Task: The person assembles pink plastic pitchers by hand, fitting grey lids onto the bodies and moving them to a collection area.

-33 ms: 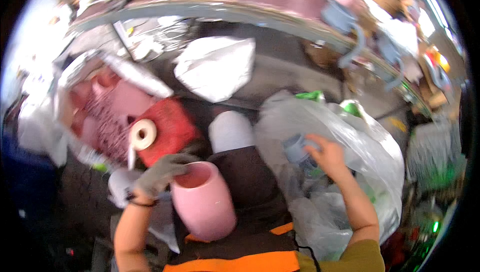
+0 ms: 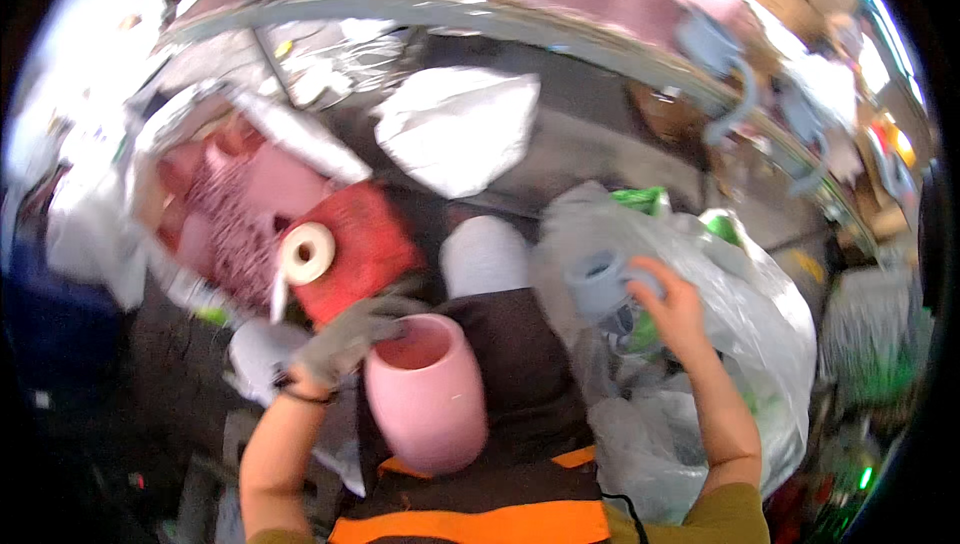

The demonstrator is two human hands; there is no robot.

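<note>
1. The left hand [image 2: 350, 342], in a grey fabric glove, grips the rim of a smooth pink barrel-shaped vessel [image 2: 430, 409] tilted at the lap, as an instant earlier.
2. The bare right hand [image 2: 675, 309] grips a grey-blue cylindrical piece [image 2: 597, 286] over a translucent plastic bag [image 2: 640, 424]; its opening now shows more plainly, so both hands remain occupied.

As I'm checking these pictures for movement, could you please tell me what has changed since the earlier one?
The scene sits slightly further right, so the camera seems to have shifted. The blue-grey piece in the right hand shows more of its opening, apparently turned a little. Nothing was visibly grasped or released. The gloved left hand stays at the rim of the pink pot.
</note>
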